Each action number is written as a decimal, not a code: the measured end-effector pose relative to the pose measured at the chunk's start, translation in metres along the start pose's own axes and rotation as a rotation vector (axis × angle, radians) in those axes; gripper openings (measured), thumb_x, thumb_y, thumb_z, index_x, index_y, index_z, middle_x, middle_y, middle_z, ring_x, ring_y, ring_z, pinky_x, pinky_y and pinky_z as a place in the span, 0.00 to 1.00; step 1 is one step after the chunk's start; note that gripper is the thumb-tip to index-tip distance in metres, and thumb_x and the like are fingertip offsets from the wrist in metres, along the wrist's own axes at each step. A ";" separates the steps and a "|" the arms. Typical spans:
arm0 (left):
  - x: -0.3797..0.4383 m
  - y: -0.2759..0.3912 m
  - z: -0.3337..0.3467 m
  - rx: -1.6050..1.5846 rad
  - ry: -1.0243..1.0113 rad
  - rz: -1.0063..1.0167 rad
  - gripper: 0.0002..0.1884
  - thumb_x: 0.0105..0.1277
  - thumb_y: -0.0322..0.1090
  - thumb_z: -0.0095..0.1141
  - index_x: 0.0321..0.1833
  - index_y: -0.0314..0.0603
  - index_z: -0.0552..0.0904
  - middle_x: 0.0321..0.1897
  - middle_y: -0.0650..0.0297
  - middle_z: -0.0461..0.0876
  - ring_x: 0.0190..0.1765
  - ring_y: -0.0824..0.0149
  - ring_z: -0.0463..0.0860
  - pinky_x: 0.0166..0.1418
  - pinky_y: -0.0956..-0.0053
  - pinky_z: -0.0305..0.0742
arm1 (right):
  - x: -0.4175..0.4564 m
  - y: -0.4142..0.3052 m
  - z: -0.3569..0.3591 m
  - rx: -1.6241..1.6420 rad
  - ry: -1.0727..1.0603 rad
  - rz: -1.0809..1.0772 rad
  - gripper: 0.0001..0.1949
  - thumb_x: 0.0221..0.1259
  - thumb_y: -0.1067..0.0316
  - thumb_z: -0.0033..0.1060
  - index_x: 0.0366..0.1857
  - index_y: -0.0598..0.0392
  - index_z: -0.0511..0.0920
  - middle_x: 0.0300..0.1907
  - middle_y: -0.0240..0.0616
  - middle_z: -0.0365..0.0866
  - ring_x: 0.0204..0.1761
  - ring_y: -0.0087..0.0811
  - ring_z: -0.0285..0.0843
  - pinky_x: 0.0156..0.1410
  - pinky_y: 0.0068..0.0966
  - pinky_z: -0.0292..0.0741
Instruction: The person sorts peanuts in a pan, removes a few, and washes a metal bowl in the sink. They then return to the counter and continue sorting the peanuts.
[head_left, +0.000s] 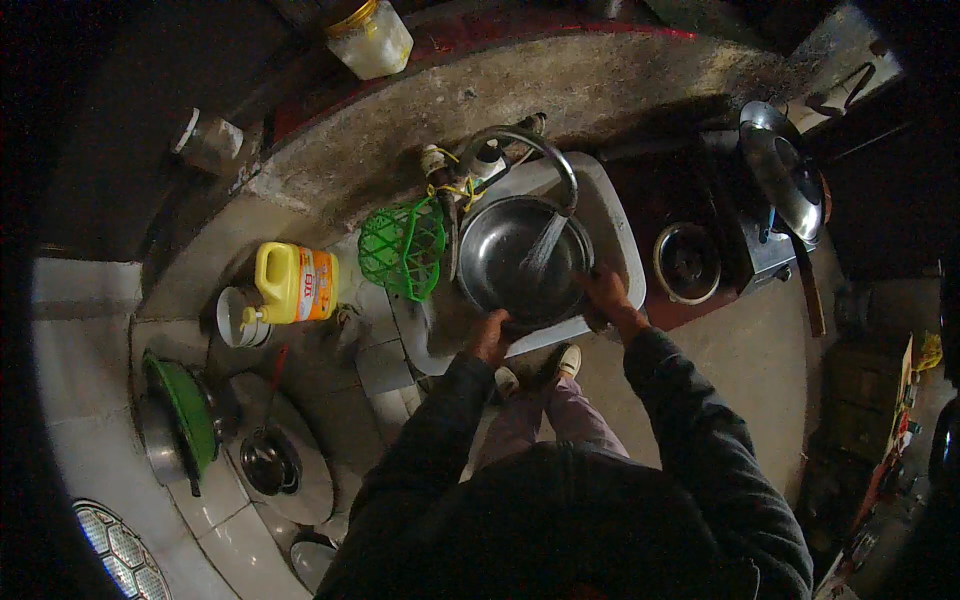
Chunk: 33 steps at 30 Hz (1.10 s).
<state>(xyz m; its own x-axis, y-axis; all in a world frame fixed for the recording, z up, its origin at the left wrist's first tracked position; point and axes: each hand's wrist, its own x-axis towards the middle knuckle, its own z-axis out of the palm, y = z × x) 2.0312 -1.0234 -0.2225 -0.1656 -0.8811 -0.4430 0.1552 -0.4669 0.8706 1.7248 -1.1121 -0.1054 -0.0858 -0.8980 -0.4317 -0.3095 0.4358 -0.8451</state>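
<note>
A round metal basin is in the white sink, under a curved metal faucet. Water streams from the spout into it. My left hand grips the basin's near left rim, thumb uppermost. On the right side of the same rim, my right hand has hold too. The undersides of both hands are hidden. A green plastic mesh basket hangs just left of the basin, with yellow ties above it.
A yellow jug with a pump stands on the left counter beside a white bowl. Further left lie a green basin and a dark ladle. To the right are a ringed lid and a stove bearing a wok.
</note>
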 end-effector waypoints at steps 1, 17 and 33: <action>-0.007 0.014 0.005 -0.077 0.072 -0.140 0.22 0.71 0.47 0.58 0.59 0.39 0.79 0.56 0.59 0.80 0.61 0.57 0.78 0.67 0.58 0.73 | -0.016 -0.028 -0.006 -0.037 0.011 0.029 0.27 0.67 0.49 0.65 0.64 0.56 0.76 0.59 0.50 0.82 0.56 0.46 0.81 0.59 0.42 0.77; -0.039 0.069 0.030 0.620 0.045 0.172 0.23 0.68 0.49 0.65 0.55 0.36 0.80 0.57 0.53 0.82 0.55 0.55 0.85 0.58 0.54 0.83 | 0.006 -0.119 0.076 -0.179 -0.525 -0.524 0.27 0.69 0.62 0.59 0.72 0.50 0.69 0.70 0.50 0.72 0.65 0.51 0.78 0.66 0.41 0.78; -0.016 0.104 0.014 -0.490 0.159 -0.320 0.18 0.70 0.32 0.53 0.59 0.30 0.78 0.56 0.49 0.82 0.55 0.50 0.84 0.61 0.49 0.84 | -0.007 -0.040 0.004 -0.982 -0.364 -0.779 0.31 0.68 0.66 0.54 0.76 0.29 0.66 0.62 0.53 0.73 0.58 0.55 0.78 0.42 0.42 0.85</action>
<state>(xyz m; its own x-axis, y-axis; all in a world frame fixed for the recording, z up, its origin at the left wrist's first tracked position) 2.0365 -1.0567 -0.1221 -0.1367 -0.6739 -0.7260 0.5584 -0.6578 0.5055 1.7414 -1.1235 -0.0697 0.6404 -0.7575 -0.1267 -0.7330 -0.5535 -0.3954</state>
